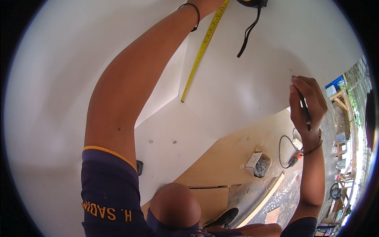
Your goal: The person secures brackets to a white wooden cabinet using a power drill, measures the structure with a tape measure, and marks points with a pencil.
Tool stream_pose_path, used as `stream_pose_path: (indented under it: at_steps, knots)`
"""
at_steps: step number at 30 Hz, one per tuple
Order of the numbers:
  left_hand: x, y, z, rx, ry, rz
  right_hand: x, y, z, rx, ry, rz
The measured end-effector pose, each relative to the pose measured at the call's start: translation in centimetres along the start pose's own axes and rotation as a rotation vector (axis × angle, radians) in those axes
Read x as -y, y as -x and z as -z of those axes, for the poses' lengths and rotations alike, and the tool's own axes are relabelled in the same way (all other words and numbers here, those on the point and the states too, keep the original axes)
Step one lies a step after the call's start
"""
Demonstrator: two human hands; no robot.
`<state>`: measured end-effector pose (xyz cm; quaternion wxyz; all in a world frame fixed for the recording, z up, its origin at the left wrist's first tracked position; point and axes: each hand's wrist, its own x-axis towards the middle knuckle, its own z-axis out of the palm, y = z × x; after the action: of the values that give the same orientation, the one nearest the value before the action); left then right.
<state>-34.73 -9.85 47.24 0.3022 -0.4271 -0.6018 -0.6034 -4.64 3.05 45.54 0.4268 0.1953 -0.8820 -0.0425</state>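
My left arm reaches up across a white panel. Only part of my left hand shows at the top edge, beside the blade; its fingers are out of sight. The yellow tape measure blade slants down the panel, its end at an inner corner of the white surfaces. At the top edge is the black tape measure case, from which a black strap hangs. On the right, my right hand is closed around a slim black pencil, its tip at the panel beside a small faint mark.
Below lie brown boards, an opened small carton with grey contents, and a cable with a red-and-black connector. My bent knee and a black shoe are near. Wooden stands and a blue container line the far right.
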Motion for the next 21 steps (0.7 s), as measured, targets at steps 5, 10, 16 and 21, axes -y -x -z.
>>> stream_pose_path:
  at_steps: [5,10,16,21]
  knots:
    - [0.8,-0.4,0.3,0.015,0.080,-0.006,0.6,-4.1,-3.7,0.070,-0.069,0.059]
    - [0.4,-0.9,0.8,0.018,0.017,-0.006,0.0,-9.1,-6.9,0.120,0.024,0.206]
    - [1.3,-1.6,1.4,-0.012,0.022,-0.003,-2.2,-11.0,-10.3,0.183,0.162,0.187]
    - [2.1,-1.8,1.5,-0.040,-0.001,-0.059,-2.6,-11.4,-11.5,0.193,0.210,0.179]
